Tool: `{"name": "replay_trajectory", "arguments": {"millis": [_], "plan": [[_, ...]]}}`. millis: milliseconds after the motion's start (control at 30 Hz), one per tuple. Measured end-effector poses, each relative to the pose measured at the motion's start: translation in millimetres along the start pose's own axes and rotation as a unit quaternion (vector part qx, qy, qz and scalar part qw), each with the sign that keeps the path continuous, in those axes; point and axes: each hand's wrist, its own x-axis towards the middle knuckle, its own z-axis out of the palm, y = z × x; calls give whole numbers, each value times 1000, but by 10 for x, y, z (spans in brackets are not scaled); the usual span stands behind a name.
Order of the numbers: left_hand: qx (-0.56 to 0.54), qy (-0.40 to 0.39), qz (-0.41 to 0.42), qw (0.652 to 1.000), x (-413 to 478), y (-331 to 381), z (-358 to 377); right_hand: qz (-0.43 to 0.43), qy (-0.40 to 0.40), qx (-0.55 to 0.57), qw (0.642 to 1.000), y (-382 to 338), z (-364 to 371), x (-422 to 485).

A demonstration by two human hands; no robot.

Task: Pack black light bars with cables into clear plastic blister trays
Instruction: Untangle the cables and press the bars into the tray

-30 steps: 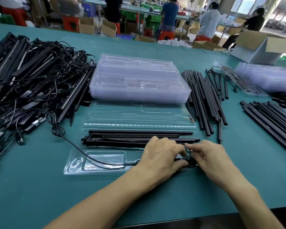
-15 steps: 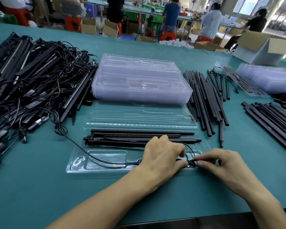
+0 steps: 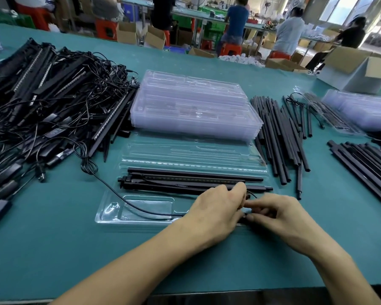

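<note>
An open clear blister tray [image 3: 110, 213] lies on the green table in front of me. Black light bars [image 3: 185, 180] sit side by side in its far slots. A thin black cable [image 3: 128, 201] runs from the pile on the left across the tray's near compartment to my hands. My left hand [image 3: 213, 211] rests over the tray's near right part, fingers curled and pinching the cable. My right hand [image 3: 277, 213] meets it from the right and pinches the cable's small black end piece. The part between the fingers is mostly hidden.
A tangled heap of black light bars with cables [image 3: 48, 102] fills the left. A stack of empty clear trays [image 3: 191, 106] sits behind the open tray. Loose black rods [image 3: 279, 133] lie to the right, more rods [image 3: 367, 164] and trays [image 3: 361, 108] further right. Cardboard box [image 3: 356, 69] far right.
My right hand has moved in closer to the left hand, and both hands now work the cable end together over the tray's near right corner. The bars in the tray stayed put.
</note>
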Motion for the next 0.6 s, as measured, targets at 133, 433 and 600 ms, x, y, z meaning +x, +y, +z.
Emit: {"name": "replay_trajectory", "arguments": {"millis": [133,433,600], "plan": [[4,59,46,997,-252,-178,-208,-6,13,-31,999,-15,62,-24],[174,170,-195,950,-988,-1392,-1163,-5,-17,-95,995,-65,58,17],[296,128,-187,928,-1241,-1599,-1258,7,8,-75,997,-73,76,-10]]}}
